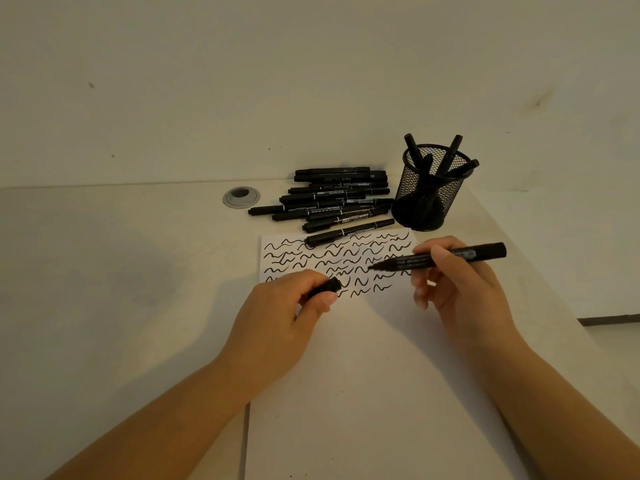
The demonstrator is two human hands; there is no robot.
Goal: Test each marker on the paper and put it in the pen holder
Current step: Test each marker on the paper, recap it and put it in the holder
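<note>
Nearest the camera, two bare forearms reach forward over the pale worktop (121,306). The white sheet of paper (363,375) lies between them; its near part is blank, and its far part carries rows of black wavy test strokes.

The left hand (277,323) is curled closed around a short black marker cap (327,287), held between thumb and fingers just above the lowest row of strokes. The right hand (457,282) grips an uncapped black marker with printed barrel (446,258) between thumb and forefinger. The marker lies almost level, its tip pointing left over the scribbled area; whether the tip touches the paper cannot be told.

Beyond the paper's far edge lies a loose pile of capped black markers (329,199), mostly parallel; the nearest one overlaps the paper's far edge. Left of the pile sits a round grey cable grommet (241,196). Right of the pile, close beside it, stands a black wire-mesh cylindrical pen holder (431,192) with several markers upright inside.

The worktop's right edge runs diagonally past the pen holder. The worktop left of the paper is open. A plain wall (311,64) rises behind.
</note>
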